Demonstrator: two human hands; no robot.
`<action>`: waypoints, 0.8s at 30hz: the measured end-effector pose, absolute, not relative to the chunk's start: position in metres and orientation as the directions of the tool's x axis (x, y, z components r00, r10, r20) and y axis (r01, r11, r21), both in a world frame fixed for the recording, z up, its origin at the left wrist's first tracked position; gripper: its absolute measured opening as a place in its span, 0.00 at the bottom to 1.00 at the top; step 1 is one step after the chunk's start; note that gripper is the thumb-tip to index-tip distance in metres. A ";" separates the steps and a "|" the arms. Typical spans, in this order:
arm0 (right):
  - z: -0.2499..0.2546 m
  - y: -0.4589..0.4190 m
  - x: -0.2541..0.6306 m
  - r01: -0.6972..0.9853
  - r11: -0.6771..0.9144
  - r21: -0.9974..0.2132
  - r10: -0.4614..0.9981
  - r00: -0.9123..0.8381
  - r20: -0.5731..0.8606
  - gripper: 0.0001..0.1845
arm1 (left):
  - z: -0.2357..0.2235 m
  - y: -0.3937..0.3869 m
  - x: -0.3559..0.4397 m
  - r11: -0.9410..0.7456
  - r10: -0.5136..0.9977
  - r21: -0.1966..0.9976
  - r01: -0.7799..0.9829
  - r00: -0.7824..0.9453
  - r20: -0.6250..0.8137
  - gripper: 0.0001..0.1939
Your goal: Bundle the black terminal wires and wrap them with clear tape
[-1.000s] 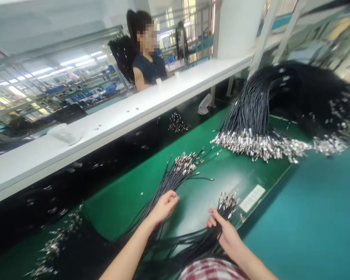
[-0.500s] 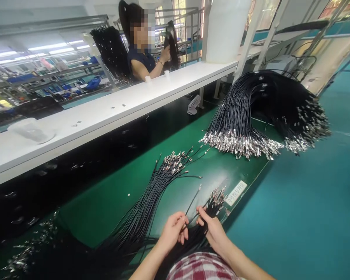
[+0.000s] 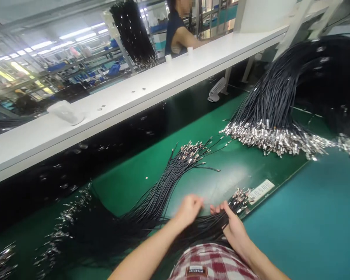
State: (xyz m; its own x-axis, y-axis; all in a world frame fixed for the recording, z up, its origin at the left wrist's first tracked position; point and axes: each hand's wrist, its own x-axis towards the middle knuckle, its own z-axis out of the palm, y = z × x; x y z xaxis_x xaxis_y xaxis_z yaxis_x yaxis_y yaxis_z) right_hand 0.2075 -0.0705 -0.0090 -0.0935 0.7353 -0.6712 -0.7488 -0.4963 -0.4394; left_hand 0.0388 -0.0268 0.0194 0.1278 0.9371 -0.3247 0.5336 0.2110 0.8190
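My right hand (image 3: 236, 225) is wrapped round a bundle of thin black cables (image 3: 210, 221) near its end, with the thumb on top. Silvery metal tips (image 3: 240, 198) stick out beyond the fingers, close to the bench edge. My left hand (image 3: 189, 210) is just left of the right one, above the same bundle. Its fingers are curled in and blurred by motion; whatever they pinch, if anything, cannot be made out. Another bunch of black cables (image 3: 166, 186) with metal ends lies fanned on the green bench top (image 3: 131, 167) beyond my left hand.
A large heap of black cables (image 3: 277, 93) drapes at the right. More cables with metal tips (image 3: 67, 217) lie at the lower left. A white shelf (image 3: 128, 105) bears a clear plastic cup (image 3: 64, 112) and small bits. A person (image 3: 182, 33) is behind it. A label (image 3: 262, 189) marks the bench edge.
The single cable pinched in my left hand no longer shows there. That hand has pulled a little away from the bundle. My right hand keeps its hold. The view has swung left and down.
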 end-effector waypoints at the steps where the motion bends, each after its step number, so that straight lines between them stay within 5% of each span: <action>1: -0.011 -0.069 0.207 -0.763 -0.486 -0.426 0.732 -0.089 -0.676 0.23 | 0.016 -0.012 0.020 0.218 0.949 0.766 0.605 0.052 -0.311 0.09; 7: -0.017 -0.058 0.204 -0.781 -0.500 -0.375 0.696 -0.104 -0.710 0.22 | -0.007 0.045 -0.062 0.188 0.946 0.178 0.966 -0.130 -0.297 0.06; 17: -0.019 -0.058 0.207 -0.811 -0.503 -0.300 0.665 -0.142 -0.733 0.19 | -0.007 0.039 -0.057 0.245 0.913 0.006 0.969 -0.229 -0.337 0.12; 24: -0.015 -0.062 0.209 -0.820 -0.497 -0.284 0.672 -0.157 -0.724 0.20 | 0.003 0.042 -0.061 0.226 0.932 0.059 0.972 -0.198 -0.305 0.06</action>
